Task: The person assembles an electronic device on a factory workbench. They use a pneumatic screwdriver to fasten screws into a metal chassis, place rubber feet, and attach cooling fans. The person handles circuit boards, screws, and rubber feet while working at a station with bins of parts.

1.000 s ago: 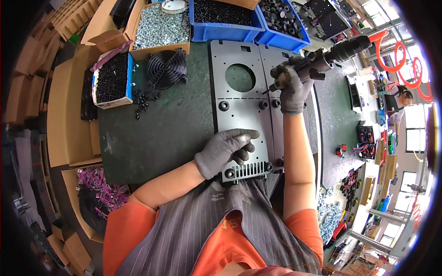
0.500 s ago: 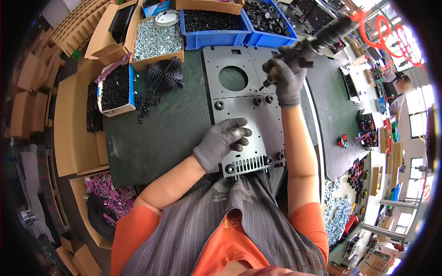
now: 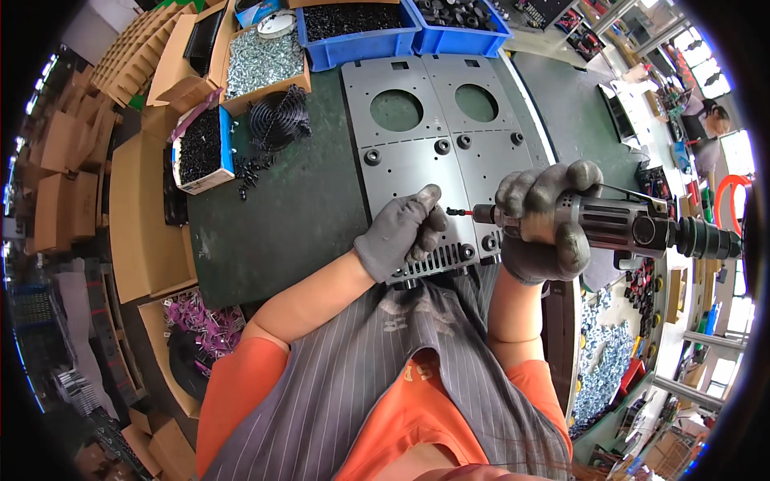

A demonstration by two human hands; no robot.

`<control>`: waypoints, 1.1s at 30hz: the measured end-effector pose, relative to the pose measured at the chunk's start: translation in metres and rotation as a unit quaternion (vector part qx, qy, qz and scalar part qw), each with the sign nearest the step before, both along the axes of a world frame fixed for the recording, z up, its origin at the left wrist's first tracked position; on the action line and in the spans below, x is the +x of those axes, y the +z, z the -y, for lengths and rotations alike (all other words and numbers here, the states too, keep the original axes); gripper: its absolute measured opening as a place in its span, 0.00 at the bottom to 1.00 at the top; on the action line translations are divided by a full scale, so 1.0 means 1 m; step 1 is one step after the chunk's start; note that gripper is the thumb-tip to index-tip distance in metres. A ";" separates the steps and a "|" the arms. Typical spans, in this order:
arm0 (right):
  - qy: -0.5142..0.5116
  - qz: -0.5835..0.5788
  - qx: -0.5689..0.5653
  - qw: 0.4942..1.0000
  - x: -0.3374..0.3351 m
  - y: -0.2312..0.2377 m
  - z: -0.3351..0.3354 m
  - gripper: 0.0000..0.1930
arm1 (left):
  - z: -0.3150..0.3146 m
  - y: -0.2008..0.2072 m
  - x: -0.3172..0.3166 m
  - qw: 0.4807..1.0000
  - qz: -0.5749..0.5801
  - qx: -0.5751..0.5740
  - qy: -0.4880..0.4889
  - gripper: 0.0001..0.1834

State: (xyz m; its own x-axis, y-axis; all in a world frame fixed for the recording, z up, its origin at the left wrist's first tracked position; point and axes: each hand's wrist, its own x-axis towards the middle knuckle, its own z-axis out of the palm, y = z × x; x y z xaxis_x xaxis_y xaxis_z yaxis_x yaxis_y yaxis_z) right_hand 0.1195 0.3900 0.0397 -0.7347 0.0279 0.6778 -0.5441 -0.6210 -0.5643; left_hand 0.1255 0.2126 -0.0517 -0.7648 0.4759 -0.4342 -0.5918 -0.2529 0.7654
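My right hand [image 3: 545, 220] in a grey glove is wrapped round a power screwdriver [image 3: 622, 224], which lies level and points left. Its red bit ends in a small black screw [image 3: 451, 212]. Close to that tip is my gloved left hand [image 3: 401, 232], fingers curled and thumb up; what they hold, if anything, is hidden. Beneath both hands, two grey metal panels lie side by side, a left panel [image 3: 409, 172] and a right panel [image 3: 479, 164]. Each has a round opening and black round feet, such as this foot [image 3: 442, 147]. Slots cross the left panel's near end.
Beyond the panels stand a blue bin of small black parts [image 3: 329, 52] and a blue bin of black round pieces [image 3: 461, 36]. Left of them are a carton of silver screws [image 3: 265, 68], black wire fan guards [image 3: 278, 120] and a box of black screws [image 3: 200, 152].
My right hand has brought the screwdriver back from the far part of the panels, turning it level beside my left hand. A screw now shows at the bit. The left hand has shifted slightly right.
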 end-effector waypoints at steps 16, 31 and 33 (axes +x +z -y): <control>-0.029 -0.033 -0.052 0.998 0.016 -0.012 -0.030 0.28 | -0.031 0.034 0.003 0.988 -0.045 -0.116 -0.093 0.32; -0.299 0.139 -0.004 0.944 -0.110 -0.027 -0.094 0.22 | 0.009 -0.028 -0.056 0.963 0.085 0.238 -0.093 0.24; -0.338 0.144 0.033 0.929 -0.128 -0.031 -0.102 0.21 | 0.008 -0.031 -0.053 0.968 0.077 0.221 -0.088 0.24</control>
